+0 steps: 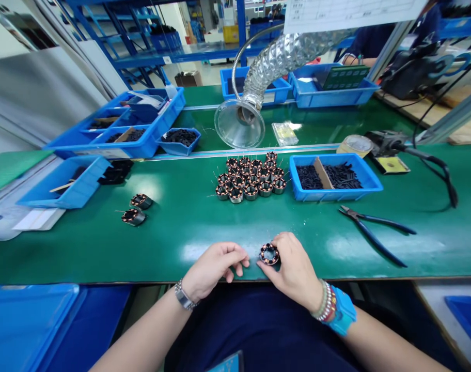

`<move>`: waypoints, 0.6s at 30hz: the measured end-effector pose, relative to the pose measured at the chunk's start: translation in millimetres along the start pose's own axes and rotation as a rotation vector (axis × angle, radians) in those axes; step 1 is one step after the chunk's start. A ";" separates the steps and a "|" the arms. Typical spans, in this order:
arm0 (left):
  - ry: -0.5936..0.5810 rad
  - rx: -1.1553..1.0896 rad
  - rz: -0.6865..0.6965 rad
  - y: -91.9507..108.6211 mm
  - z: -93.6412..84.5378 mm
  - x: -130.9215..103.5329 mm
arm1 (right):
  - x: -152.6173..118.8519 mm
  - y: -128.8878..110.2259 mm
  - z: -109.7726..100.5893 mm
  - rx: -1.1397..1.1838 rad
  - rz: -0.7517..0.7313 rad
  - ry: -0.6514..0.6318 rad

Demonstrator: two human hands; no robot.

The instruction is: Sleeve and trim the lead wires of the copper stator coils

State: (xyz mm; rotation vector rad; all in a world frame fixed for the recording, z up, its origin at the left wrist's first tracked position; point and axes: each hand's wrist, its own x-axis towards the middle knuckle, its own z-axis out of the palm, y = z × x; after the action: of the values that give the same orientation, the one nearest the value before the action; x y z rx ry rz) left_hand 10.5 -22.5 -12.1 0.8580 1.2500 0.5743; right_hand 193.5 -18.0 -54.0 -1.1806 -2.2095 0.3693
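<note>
My right hand [292, 266] grips a small ring-shaped motor stator [269, 254] with copper windings, thumb and fingers around its right side, at the front of the green table. Just left of it, my left hand [218, 263] hovers with fingers curled and thumb close to the index finger; whether anything tiny is between them is hard to tell. Beyond my hands stands a cluster of similar stators [251, 178], several with thin wires sticking up. Two more stators [134, 216] lie apart on the left.
Cutting pliers [375, 227] lie open at the right, below a blue tray [336, 194] of black pieces. A clear extraction funnel [239, 124] hangs behind the cluster. Blue bins [142, 147] line the left. A soldering iron holder [388, 142] and tape roll [355, 145] sit back right.
</note>
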 end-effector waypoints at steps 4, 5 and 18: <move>0.015 0.010 0.003 0.7 0.5 2.0 | -0.5 -0.1 -0.4 -0.006 0.006 -0.005; 0.018 0.013 0.003 0.8 0.5 2.0 | -0.6 0.0 -0.3 -0.009 0.007 -0.005; 0.040 0.035 0.022 -0.1 1.2 3.2 | -1.5 1.8 1.4 -0.036 -0.007 -0.001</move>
State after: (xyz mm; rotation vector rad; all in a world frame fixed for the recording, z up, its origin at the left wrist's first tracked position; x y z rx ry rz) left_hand 12.4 -20.4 -13.9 0.8940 1.2909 0.5912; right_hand 194.5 -18.2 -56.6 -1.1923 -2.2295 0.3285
